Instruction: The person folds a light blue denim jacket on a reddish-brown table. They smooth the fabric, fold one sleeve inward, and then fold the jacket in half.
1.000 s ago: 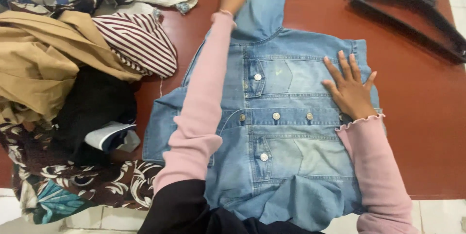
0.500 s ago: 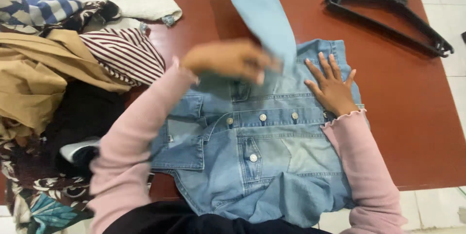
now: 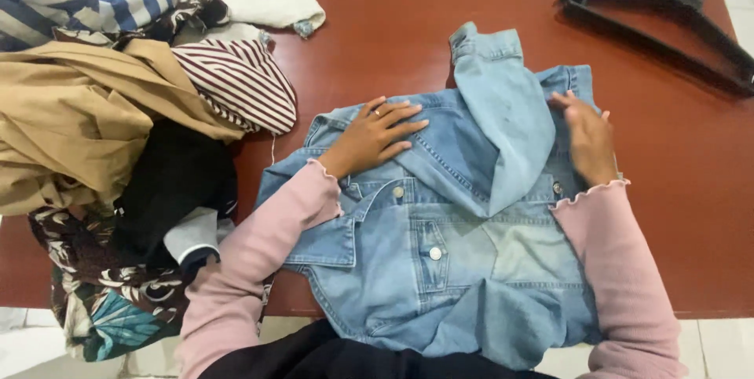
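You wear 2 pale pink ribbed sleeves with frilled cuffs, over a black garment at your waist. Your left hand [image 3: 369, 137] has 1 ring; your right hand [image 3: 587, 137] is bare.

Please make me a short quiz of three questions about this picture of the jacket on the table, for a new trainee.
1. True or false: the folded denim sleeve lies across the front of the denim jacket.
2. Which hand lies flat on the jacket near the collar? A) left hand B) right hand
3. What black thing lies at the far right corner of the red-brown table?

Key:
1. True.
2. A; the right hand touches the jacket's edge beside the sleeve.
3. A black hanger.
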